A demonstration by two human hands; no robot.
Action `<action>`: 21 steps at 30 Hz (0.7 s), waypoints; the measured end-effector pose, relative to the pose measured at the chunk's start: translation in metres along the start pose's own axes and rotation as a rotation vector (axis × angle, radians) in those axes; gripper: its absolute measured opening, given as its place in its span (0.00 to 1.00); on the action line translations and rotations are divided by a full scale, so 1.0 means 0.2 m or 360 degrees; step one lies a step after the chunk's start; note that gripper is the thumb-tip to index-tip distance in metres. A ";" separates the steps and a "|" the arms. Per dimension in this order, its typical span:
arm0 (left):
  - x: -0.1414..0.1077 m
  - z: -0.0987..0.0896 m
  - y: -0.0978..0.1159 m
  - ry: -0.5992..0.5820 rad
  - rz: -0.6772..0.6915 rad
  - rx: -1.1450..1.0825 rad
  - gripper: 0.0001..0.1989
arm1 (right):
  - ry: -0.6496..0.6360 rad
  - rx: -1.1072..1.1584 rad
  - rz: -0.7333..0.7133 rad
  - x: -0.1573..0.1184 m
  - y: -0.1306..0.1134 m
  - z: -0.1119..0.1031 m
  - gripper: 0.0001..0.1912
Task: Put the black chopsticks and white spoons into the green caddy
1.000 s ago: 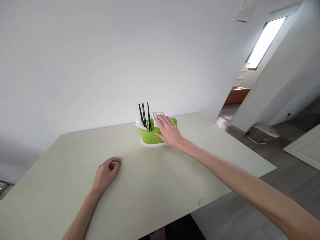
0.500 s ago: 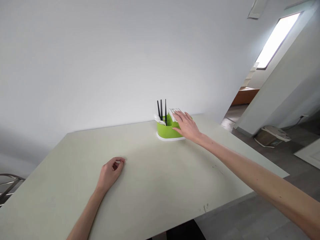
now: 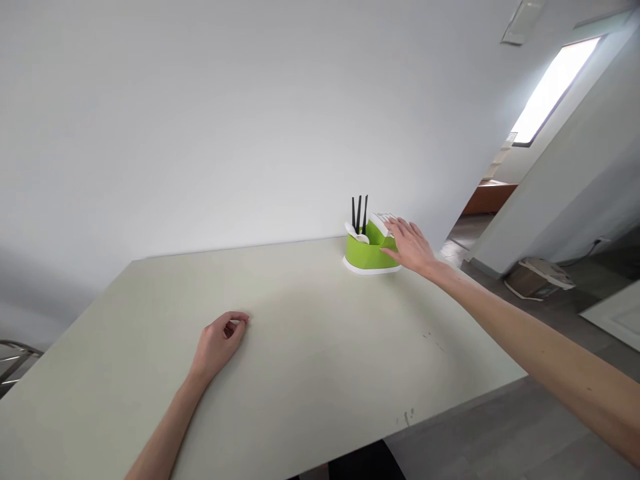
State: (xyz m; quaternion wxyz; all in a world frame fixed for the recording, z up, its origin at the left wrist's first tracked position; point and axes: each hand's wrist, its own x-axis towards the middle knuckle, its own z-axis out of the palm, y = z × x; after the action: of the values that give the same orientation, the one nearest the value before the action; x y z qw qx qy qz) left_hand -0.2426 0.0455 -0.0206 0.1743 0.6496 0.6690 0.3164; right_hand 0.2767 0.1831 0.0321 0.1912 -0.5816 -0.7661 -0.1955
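A green and white utensil holder (image 3: pixel 364 256) stands on the table (image 3: pixel 320 373) against the wall. Several black chopsticks (image 3: pixel 359 217) and white spoons (image 3: pixel 356 231) stick up from its left compartment; its raised right part has a white patterned top (image 3: pixel 382 221). My right hand (image 3: pixel 410 245) grips this right part, fingers over the top and thumb along the front. The holder's right end is hidden behind the hand. My left hand (image 3: pixel 220 341) rests on the tabletop at the left, thumb and forefinger pinched together. Whatever may be between those fingertips is too small to name.
A pale wall (image 3: pixel 240 120) runs along the table's back edge. Beyond the right edge, a brown and white box-like object (image 3: pixel 537 279) sits on the grey floor. A metal chair frame (image 3: pixel 17 363) shows at the far left.
The utensil holder has slid right along the back of the table, together with my right hand. My left hand has stayed in place, and the view has shifted slightly.
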 end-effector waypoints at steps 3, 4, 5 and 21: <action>0.00 0.00 0.00 -0.0012 -0.0004 -0.0018 0.18 | -0.0041 0.0011 0.0052 -0.02 0.06 0.01 0.36; 0.00 0.00 0.00 -0.0019 -0.0005 -0.0021 0.18 | -0.0053 0.0018 0.0067 -0.02 0.08 0.02 0.36; 0.00 0.00 0.00 -0.0022 -0.0005 -0.0021 0.18 | -0.0061 0.0024 0.0082 -0.02 0.09 0.02 0.36; 0.02 0.00 -0.02 -0.0034 -0.0004 0.0021 0.19 | 0.0058 0.0133 0.0338 -0.64 -0.07 0.06 0.38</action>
State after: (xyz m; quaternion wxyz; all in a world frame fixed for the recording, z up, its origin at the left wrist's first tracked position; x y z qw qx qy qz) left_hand -0.2468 0.0499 -0.0219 0.1777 0.6534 0.6698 0.3048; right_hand 0.2952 0.0822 -0.0458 0.2488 -0.6474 -0.7041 -0.1525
